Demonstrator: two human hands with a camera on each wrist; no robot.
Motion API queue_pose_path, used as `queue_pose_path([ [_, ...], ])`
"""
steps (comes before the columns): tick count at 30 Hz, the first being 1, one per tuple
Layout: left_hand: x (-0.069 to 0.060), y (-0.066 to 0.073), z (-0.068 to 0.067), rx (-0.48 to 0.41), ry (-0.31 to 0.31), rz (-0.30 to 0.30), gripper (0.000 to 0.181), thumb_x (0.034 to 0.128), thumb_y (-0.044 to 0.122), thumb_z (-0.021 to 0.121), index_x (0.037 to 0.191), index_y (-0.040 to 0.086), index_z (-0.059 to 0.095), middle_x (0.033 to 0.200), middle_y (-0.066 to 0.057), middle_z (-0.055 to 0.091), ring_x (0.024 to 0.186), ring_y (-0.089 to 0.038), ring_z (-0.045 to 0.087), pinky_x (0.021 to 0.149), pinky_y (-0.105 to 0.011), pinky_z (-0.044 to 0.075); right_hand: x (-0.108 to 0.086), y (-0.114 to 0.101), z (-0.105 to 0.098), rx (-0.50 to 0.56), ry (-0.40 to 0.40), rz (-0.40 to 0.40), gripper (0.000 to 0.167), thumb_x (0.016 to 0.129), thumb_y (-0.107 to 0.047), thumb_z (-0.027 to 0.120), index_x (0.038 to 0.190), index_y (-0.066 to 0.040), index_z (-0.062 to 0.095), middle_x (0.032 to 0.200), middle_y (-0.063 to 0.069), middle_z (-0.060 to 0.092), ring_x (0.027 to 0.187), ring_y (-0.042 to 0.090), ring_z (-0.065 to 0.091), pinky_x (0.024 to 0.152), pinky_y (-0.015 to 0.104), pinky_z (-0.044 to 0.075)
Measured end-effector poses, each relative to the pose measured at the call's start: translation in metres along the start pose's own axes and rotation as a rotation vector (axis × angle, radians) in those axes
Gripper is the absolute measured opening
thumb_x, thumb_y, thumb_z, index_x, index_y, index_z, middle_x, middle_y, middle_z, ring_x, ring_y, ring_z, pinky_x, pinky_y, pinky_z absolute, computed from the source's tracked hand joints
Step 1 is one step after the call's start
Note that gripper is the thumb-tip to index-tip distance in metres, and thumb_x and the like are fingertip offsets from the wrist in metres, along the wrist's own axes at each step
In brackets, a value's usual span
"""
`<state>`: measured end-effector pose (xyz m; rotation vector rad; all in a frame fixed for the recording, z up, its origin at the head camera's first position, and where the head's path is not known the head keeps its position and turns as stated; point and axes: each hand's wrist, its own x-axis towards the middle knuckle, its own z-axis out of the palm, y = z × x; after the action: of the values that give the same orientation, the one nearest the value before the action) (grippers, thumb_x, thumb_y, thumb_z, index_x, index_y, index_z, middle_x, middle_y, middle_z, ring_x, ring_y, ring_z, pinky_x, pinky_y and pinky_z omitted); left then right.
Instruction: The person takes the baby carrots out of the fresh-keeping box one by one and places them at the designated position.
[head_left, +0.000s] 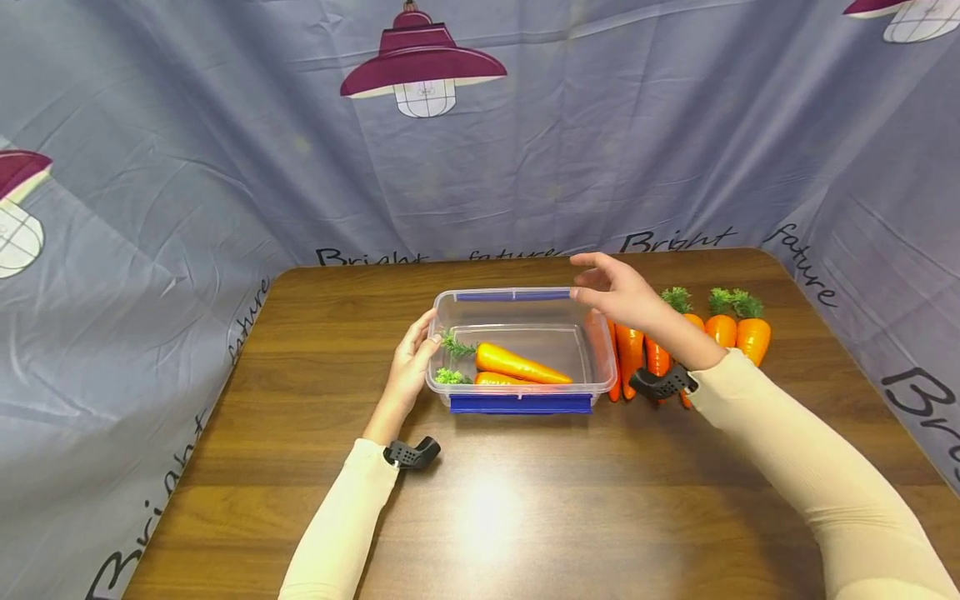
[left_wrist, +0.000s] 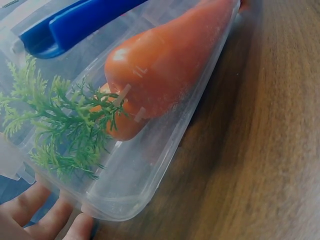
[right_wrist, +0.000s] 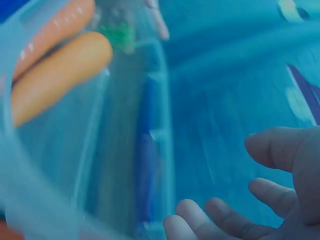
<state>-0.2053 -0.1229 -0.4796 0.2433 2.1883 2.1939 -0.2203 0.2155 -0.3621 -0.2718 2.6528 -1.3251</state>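
Note:
A clear plastic food container with blue side clasps stands lidless on the table. Inside lie two orange carrots with green leafy tops toward the left end. My left hand holds the container's left wall, thumb at the rim and fingers along the outside. In the left wrist view its fingertips touch the outside of a lower corner. My right hand hovers over the container's back right corner with fingers spread and loosely bent, and nothing is in it. The right wrist view shows these fingers apart from the carrots.
Several more carrots lie side by side right of the container, partly hidden by my right forearm. The wooden table ends at a grey-blue cloth backdrop with printed lamps and lettering.

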Motion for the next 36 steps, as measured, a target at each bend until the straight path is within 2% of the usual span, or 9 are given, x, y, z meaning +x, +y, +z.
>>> queue_pose_path([
  [4,0.000,0.000,0.000,0.007,-0.002,0.003,0.052,0.1044,0.007,0.047,0.155,0.006,0.039,0.161,-0.022,0.040,0.142,-0.038,0.045,0.117,-0.055,0.039,0.010,-0.008,0.022,-0.058,-0.055,-0.037,0.058,0.098,-0.018,0.064,0.152,-0.010,0.043,0.141,0.026,0.057,0.120,0.044,0.064,0.089,0.049,0.058],
  [7,0.000,0.000,-0.001,0.004,-0.003,0.002,0.052,0.1043,0.006,0.047,0.155,0.006,0.039,0.160,-0.022,0.040,0.142,-0.038,0.045,0.117,-0.055,0.039,0.017,-0.012,0.038,-0.074,-0.097,-0.051,0.058,0.097,-0.018,0.066,0.151,-0.010,0.045,0.140,0.027,0.058,0.125,0.045,0.062,0.093,0.052,0.058],
  [13,-0.001,-0.001,-0.002,0.002,-0.007,0.001,0.052,0.1045,0.006,0.046,0.156,0.007,0.038,0.160,-0.022,0.040,0.142,-0.038,0.045,0.118,-0.056,0.038,0.026,-0.014,0.065,-0.109,-0.198,-0.049,0.061,0.096,-0.019,0.067,0.152,-0.009,0.044,0.147,0.027,0.053,0.129,0.042,0.059,0.095,0.050,0.057],
  [19,0.000,-0.001,-0.002,0.010,-0.002,-0.005,0.052,0.1044,0.006,0.047,0.155,0.006,0.039,0.160,-0.022,0.041,0.142,-0.039,0.045,0.117,-0.055,0.039,0.027,-0.016,0.088,-0.181,-0.288,-0.055,0.062,0.096,-0.024,0.066,0.152,-0.008,0.044,0.143,0.025,0.057,0.130,0.038,0.058,0.101,0.051,0.053],
  [25,0.000,-0.001,0.000,0.029,-0.016,-0.005,0.051,0.1049,0.008,0.047,0.155,0.007,0.039,0.164,-0.018,0.034,0.145,-0.039,0.042,0.119,-0.054,0.037,0.026,-0.014,0.101,-0.221,-0.357,-0.031,0.062,0.097,-0.024,0.064,0.153,-0.008,0.043,0.140,0.024,0.059,0.128,0.038,0.059,0.103,0.052,0.051],
  [31,-0.001,0.000,-0.001,0.022,-0.014,0.003,0.051,0.1050,0.008,0.046,0.156,0.007,0.038,0.162,-0.020,0.037,0.144,-0.040,0.043,0.118,-0.056,0.038,0.027,-0.012,0.108,-0.253,-0.396,-0.025,0.059,0.098,-0.022,0.062,0.153,-0.010,0.044,0.134,0.022,0.063,0.125,0.037,0.062,0.103,0.050,0.052],
  [36,-0.001,0.001,-0.001,0.021,-0.013,0.003,0.052,0.1046,0.007,0.045,0.156,0.007,0.038,0.161,-0.022,0.039,0.141,-0.040,0.046,0.115,-0.055,0.041,0.028,-0.011,0.111,-0.284,-0.420,-0.054,0.061,0.097,-0.018,0.063,0.153,-0.009,0.042,0.130,0.021,0.067,0.123,0.036,0.063,0.104,0.050,0.051],
])
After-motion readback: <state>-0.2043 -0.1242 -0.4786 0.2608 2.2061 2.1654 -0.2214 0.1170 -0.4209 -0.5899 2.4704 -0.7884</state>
